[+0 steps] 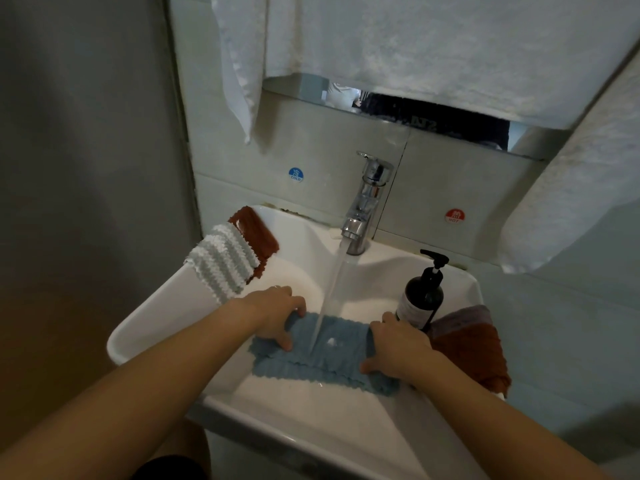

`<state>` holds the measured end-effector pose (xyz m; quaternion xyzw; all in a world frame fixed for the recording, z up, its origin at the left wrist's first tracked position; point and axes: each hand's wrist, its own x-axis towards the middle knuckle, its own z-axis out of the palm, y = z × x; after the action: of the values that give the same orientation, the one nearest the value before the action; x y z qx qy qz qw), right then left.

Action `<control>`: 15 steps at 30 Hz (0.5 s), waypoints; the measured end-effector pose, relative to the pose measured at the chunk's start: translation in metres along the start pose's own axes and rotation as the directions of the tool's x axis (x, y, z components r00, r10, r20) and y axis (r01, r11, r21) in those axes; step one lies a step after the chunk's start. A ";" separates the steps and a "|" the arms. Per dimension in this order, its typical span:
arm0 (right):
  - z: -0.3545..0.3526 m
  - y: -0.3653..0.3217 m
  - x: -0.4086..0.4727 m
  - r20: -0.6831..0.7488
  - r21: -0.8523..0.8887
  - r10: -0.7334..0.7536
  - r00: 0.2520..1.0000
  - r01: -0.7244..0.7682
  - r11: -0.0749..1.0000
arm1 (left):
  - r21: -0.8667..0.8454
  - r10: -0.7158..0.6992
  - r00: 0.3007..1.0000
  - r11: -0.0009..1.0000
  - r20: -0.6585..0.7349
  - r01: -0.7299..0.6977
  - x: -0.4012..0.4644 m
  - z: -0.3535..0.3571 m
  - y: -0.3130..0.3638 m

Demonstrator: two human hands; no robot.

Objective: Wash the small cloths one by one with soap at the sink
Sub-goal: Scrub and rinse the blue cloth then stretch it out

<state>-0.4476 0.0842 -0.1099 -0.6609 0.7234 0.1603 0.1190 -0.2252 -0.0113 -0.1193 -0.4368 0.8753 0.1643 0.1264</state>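
While both hands, left hand (277, 315) and right hand (398, 348), pinch the blue cloth (325, 351) under the tap stream in the sink (311, 410), wetting seems underway; next likely needs the soap bottle (420, 299) at two o'clock.

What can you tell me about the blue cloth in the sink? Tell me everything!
The blue cloth is soft and fluffy-looking with zigzag edges. It is folded over and stretched flat across the white sink. The left hand grips one end and the right hand grips the other. Water from the tap pours onto its middle, so it looks wet.
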 end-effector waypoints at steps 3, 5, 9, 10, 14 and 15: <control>-0.001 -0.007 0.010 -0.047 0.047 -0.033 0.998 0.036 0.998 | 0.063 -0.041 0.999 0.997 -0.027 0.043 -0.005 -0.002 -0.010; 0.001 -0.014 0.015 -0.084 0.099 -0.070 0.994 0.078 0.992 | 0.105 -0.075 0.996 0.991 -0.043 0.079 -0.010 -0.005 -0.018; 0.008 -0.032 0.018 -0.122 0.179 -0.142 0.982 0.162 0.970 | 0.133 -0.145 0.989 0.980 -0.031 0.148 -0.021 -0.011 -0.032; 0.010 -0.037 0.018 -0.125 0.189 -0.155 0.980 0.177 0.966 | 0.149 -0.154 0.988 0.977 -0.017 0.155 -0.023 -0.013 -0.035; 0.016 -0.050 0.012 -0.108 0.157 -0.213 0.971 0.228 0.961 | 0.241 -0.172 0.983 0.959 0.067 0.151 -0.030 -0.018 -0.038; 0.018 -0.051 0.009 -0.100 0.138 -0.230 0.968 0.242 0.960 | 0.260 -0.177 0.979 0.955 0.099 0.146 -0.031 -0.019 -0.037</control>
<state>-0.3984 0.0790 -0.1334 -0.7378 0.6537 0.0626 0.1562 -0.1784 -0.0173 -0.0968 -0.4766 0.8411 0.0676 0.2465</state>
